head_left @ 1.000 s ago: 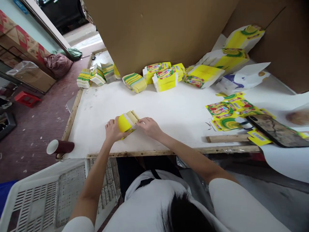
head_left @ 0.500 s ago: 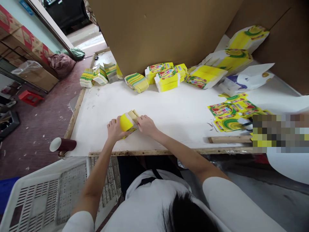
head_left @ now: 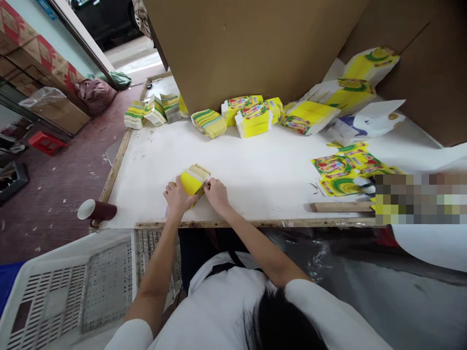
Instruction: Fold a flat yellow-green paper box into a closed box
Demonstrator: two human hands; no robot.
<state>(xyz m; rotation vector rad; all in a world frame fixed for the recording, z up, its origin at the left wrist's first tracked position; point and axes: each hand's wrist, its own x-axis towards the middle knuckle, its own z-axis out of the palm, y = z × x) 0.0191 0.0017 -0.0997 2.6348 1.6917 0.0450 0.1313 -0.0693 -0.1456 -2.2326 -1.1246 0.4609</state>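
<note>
Both my hands hold one small yellow carton (head_left: 192, 179) on the white table top (head_left: 255, 170), near its front edge. My left hand (head_left: 177, 197) grips the carton's left, yellow side. My right hand (head_left: 216, 192) pinches its right end, where the pale inner flaps stand open. The carton rests tilted on the table between the two hands.
Folded yellow cartons (head_left: 251, 116) lie in a row along the brown cardboard wall (head_left: 248, 43). Flat printed blanks (head_left: 345, 170) and a wooden strip (head_left: 341, 207) lie to the right. A dark red cup (head_left: 97, 210) lies at the left corner. A white plastic crate (head_left: 73, 287) stands below left.
Both hands and the carton have drawn slightly nearer the table's front edge. The grip on the carton is the same.
</note>
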